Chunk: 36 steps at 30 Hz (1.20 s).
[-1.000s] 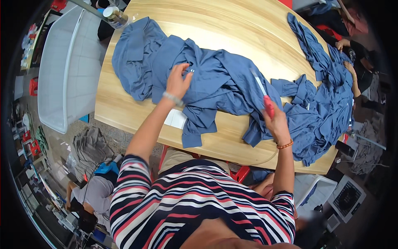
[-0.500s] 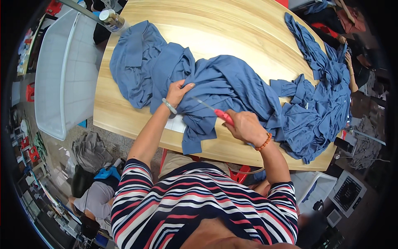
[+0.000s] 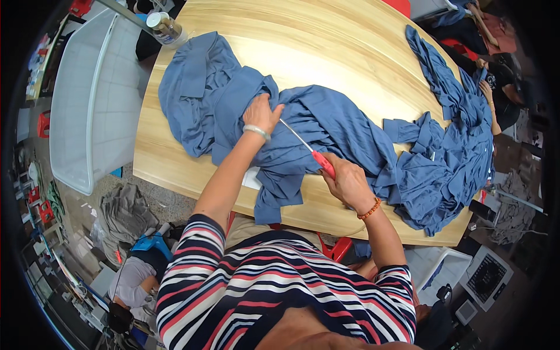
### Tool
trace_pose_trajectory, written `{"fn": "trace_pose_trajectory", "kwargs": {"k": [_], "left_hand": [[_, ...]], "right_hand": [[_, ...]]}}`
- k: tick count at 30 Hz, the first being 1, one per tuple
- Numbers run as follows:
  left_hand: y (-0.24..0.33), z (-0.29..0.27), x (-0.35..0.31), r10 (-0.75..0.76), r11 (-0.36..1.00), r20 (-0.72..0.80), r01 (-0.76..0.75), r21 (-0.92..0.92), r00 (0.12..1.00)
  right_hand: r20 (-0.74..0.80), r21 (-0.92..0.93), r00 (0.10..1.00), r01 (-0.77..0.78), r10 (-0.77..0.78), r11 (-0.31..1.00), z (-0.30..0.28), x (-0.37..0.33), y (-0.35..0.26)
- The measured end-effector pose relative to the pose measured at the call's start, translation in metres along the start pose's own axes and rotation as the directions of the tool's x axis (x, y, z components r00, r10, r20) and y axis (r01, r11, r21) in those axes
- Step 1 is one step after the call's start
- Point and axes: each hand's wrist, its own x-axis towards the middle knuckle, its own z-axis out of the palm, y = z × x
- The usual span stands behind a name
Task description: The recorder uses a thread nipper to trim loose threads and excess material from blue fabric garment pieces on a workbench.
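Blue garment (image 3: 344, 122) cloth lies bunched across the near left and middle of the pale wooden table (image 3: 326, 35) in the head view, one loose end hanging toward the person's lap. The left hand (image 3: 263, 115) rests on its folds, fingers bent into the cloth and thumb pointing right; the fingertips are hidden, so I cannot tell whether they pinch it. A pale bangle (image 3: 257, 132) circles that wrist. The right hand (image 3: 349, 184) has its fingers wrapped around the red handle of a slim metal tool (image 3: 324, 164), whose shaft slants up and left over the garment. The tip seems to end just beside the left thumb, though it is too fine to say whether it touches the fabric. A beaded bracelet (image 3: 370, 209) sits on the right wrist. To the right, a second heap of blue cloth (image 3: 449, 175) spreads along the table's edge, with a co-worker's hand (image 3: 487, 90) at its far side. A lidded jar (image 3: 164, 28) stands at the far left corner, near a white bin (image 3: 73, 116).
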Motion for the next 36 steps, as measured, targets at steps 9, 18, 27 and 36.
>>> {"fn": "trace_pose_trajectory", "kwargs": {"k": [9, 18, 27, 36], "left_hand": [[-0.048, -0.015, -0.022, -0.228, -0.048, 0.554, 0.559, -0.828, 0.801], [-0.041, -0.012, -0.038, -0.206, -0.219, 0.512, 0.47, -0.855, 0.834], [-0.049, 0.002, -0.04, -0.18, -0.205, 0.521, 0.486, -0.85, 0.834], [0.052, -0.023, -0.056, 0.023, 0.283, 0.362, 0.341, -0.896, 0.932]], "right_hand": [[0.078, -0.059, 0.995, -0.057, 0.062, 0.997, 0.0, 0.002, 0.0], [0.134, -0.15, 0.991, 0.009, 0.011, 0.989, -0.003, 0.038, -0.019], [0.216, -0.226, 0.974, 0.121, -0.072, 0.967, -0.001, 0.066, -0.024], [0.244, -0.234, 0.968, 0.113, -0.054, 0.966, 0.04, -0.003, 0.012]]}}
